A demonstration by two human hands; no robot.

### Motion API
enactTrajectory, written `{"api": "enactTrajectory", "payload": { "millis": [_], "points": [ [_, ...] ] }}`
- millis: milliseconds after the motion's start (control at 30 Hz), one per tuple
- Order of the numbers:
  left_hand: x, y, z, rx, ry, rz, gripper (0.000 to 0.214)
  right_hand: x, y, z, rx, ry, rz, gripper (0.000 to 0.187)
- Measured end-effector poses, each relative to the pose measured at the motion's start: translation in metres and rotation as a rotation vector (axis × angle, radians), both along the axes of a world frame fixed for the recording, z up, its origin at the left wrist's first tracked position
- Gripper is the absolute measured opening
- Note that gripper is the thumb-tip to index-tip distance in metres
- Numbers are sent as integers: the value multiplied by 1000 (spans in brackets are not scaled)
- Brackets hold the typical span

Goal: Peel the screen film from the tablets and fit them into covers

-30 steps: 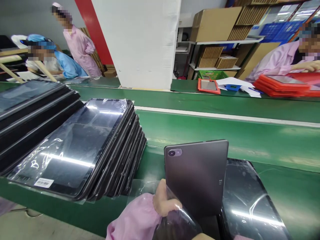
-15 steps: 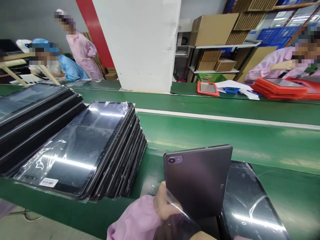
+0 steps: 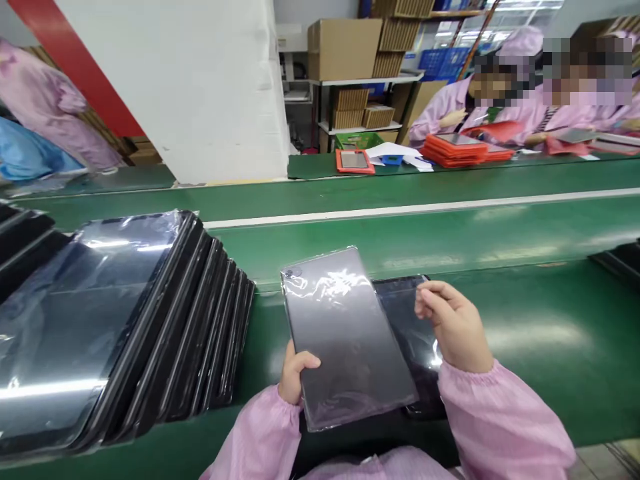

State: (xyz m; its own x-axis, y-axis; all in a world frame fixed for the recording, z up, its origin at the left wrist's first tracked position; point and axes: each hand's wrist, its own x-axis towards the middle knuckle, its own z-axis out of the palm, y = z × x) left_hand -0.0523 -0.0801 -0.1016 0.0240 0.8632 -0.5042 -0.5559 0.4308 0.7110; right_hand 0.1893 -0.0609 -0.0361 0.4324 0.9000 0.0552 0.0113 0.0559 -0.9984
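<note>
My left hand [image 3: 295, 375] grips the lower left edge of a grey tablet [image 3: 345, 340], thumb on its back. Clear, shiny plastic covers this tablet, and its camera corner is at the upper left. To the right, my right hand [image 3: 457, 323] is raised with thumb and fingertips pinched together; whether anything is between them I cannot make out. Beneath that hand and partly behind the held tablet lies a dark tablet [image 3: 400, 303], screen up. A tall leaning stack of film-covered tablets [image 3: 135, 293] stands to the left.
More dark tablets [image 3: 23, 233] lie at the far left, and others [image 3: 623, 263] at the right edge. Across the green bench [image 3: 550, 320] are red-cased tablets [image 3: 455, 150], papers [image 3: 395, 152] and people in pink. A white pillar [image 3: 220, 100] rises behind the bench.
The view has swung right. The grey tablet, with its back bare at the top before, now shows plastic over its back. My right hand has come up into view, away from the tablet.
</note>
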Motion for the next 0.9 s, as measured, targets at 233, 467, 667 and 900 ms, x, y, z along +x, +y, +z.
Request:
{"api": "enactTrajectory", "payload": {
  "millis": [233, 467, 667, 900],
  "points": [
    [-1, 3, -10, -19, -11, -286, 41, -27, -19, -3, -311, 153, 520, 43],
    [0, 4, -10, 289, -34, -493, 74, -22, -33, 58, -143, -351, 493, 38],
    [-14, -7, 11, 315, -99, -462, 61, -64, -57, 59, -98, -758, 575, 40],
    [-23, -20, 15, 19, 279, -154, 52, -17, -65, 44, -115, -436, 407, 34]
  ]
}}
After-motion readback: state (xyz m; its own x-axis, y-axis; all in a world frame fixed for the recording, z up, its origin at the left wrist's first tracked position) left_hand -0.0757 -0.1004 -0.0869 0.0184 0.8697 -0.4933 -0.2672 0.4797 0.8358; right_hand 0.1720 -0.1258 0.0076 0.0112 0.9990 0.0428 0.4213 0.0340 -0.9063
